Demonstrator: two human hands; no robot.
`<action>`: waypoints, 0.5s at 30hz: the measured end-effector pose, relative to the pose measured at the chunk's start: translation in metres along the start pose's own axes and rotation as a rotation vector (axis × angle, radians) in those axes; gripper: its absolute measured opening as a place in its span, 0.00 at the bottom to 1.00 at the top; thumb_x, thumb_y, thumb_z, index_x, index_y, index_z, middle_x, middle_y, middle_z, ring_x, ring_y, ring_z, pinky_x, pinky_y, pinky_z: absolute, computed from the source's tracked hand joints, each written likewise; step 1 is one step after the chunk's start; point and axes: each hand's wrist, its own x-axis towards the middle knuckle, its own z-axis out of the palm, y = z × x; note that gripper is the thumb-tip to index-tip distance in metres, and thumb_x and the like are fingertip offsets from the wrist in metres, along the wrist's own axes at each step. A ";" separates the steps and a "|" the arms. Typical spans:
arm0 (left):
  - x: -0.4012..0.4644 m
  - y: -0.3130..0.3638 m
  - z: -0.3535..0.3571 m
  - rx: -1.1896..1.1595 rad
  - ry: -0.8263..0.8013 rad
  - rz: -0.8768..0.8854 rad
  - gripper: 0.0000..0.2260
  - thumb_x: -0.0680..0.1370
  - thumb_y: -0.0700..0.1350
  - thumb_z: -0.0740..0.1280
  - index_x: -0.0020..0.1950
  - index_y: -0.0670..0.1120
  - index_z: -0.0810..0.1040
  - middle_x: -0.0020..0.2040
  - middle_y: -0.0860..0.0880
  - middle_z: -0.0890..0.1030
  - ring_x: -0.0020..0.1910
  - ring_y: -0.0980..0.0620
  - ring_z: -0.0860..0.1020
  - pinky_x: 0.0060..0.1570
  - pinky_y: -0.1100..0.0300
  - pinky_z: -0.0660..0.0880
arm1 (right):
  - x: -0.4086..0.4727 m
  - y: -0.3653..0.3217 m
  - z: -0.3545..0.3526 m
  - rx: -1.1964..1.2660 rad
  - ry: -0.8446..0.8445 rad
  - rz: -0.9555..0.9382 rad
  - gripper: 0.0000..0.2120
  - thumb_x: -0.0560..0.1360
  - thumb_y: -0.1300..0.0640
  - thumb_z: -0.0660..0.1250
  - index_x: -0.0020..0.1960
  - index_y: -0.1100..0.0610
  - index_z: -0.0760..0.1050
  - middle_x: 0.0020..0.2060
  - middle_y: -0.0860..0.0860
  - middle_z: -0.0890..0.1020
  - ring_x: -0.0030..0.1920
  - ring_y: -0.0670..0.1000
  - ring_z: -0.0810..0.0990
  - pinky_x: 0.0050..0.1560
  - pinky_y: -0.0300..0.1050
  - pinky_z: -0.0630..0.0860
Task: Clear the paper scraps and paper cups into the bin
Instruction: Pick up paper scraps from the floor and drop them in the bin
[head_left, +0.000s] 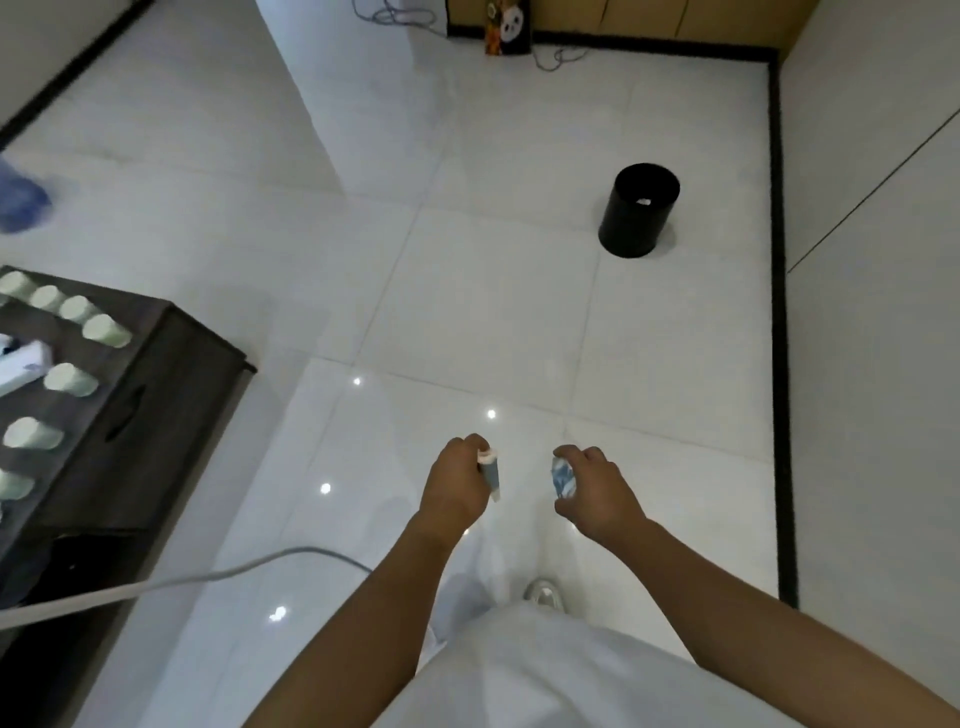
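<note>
Fingers of the left hand (454, 486) curl round a crushed paper cup (490, 474), its white rim poking up by the thumb. Fingers of the right hand (597, 491) curl over a crumpled blue-and-white paper scrap (562, 478). Both hands hang over white floor tiles (467, 291). At one o'clock, well apart, stands the black bin (638, 212). At nine o'clock, more cups (106, 330) sit upside down on a dark table (156, 374).

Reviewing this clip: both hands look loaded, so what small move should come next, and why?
Probably step toward the black bin. The left hand grips a paper cup, the right hand a crumpled paper scrap, and the bin stands across the floor, ahead to the right, beyond a drop.
</note>
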 end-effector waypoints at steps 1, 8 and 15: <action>0.014 0.013 0.002 0.009 -0.008 0.018 0.09 0.75 0.33 0.58 0.49 0.38 0.76 0.46 0.42 0.77 0.41 0.50 0.74 0.37 0.64 0.66 | 0.010 0.006 -0.012 0.013 0.010 0.013 0.30 0.71 0.60 0.70 0.70 0.51 0.66 0.62 0.55 0.71 0.59 0.57 0.73 0.56 0.45 0.75; 0.130 0.094 0.011 0.069 -0.095 0.150 0.08 0.75 0.35 0.59 0.50 0.39 0.77 0.48 0.42 0.78 0.46 0.47 0.77 0.40 0.64 0.66 | 0.094 0.036 -0.091 0.089 0.117 0.115 0.30 0.70 0.60 0.71 0.70 0.51 0.66 0.61 0.55 0.71 0.59 0.57 0.73 0.57 0.45 0.74; 0.274 0.172 -0.010 0.134 -0.169 0.225 0.11 0.75 0.33 0.59 0.54 0.41 0.76 0.52 0.42 0.78 0.50 0.46 0.77 0.45 0.64 0.68 | 0.206 0.034 -0.182 0.136 0.183 0.218 0.29 0.70 0.58 0.72 0.69 0.51 0.67 0.60 0.55 0.71 0.59 0.57 0.74 0.58 0.44 0.74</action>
